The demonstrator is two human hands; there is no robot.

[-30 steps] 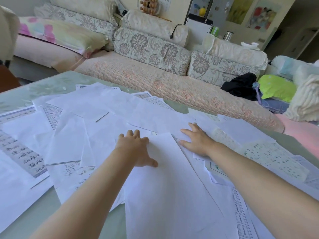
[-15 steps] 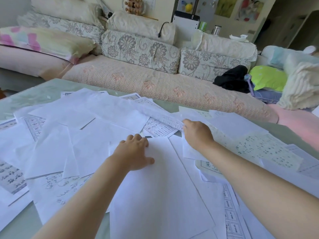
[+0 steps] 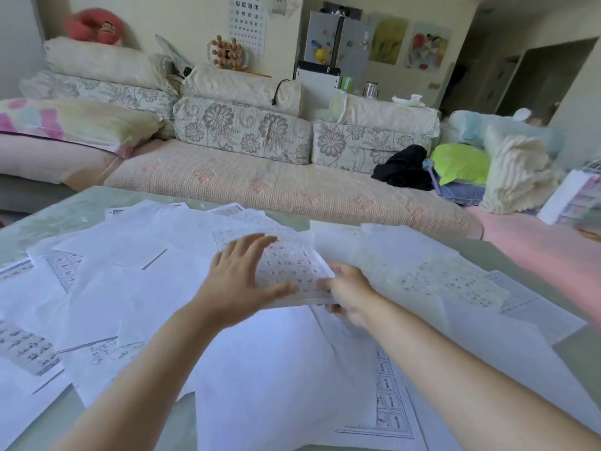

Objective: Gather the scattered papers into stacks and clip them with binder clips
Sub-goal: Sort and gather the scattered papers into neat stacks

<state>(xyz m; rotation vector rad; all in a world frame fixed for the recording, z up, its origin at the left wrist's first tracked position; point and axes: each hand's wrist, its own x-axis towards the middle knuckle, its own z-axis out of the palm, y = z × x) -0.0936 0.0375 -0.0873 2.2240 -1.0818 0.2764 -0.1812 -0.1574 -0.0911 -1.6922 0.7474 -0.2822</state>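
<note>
Loose white papers (image 3: pixel 136 281) lie scattered and overlapping over a glass table (image 3: pixel 65 206). Some are blank, some carry printed grids of characters. My right hand (image 3: pixel 349 292) pinches the near right corner of a printed sheet (image 3: pixel 286 258) and holds it lifted off the pile. My left hand (image 3: pixel 240 275) hovers over the left part of that sheet with fingers spread, thumb near its lower edge. A large blank sheet (image 3: pixel 273 379) lies under both forearms. No binder clips are visible.
A long sofa (image 3: pixel 260 183) with floral cushions runs along the table's far edge. Black cloth (image 3: pixel 403 167) and a green pillow (image 3: pixel 461 162) lie at its right end. A pink seat (image 3: pixel 546 255) lies to the right of the table.
Both hands left the flat papers. My right hand closed on a printed sheet and raised it toward the middle. My left hand moved right and up to meet it. The camera tilted up.
</note>
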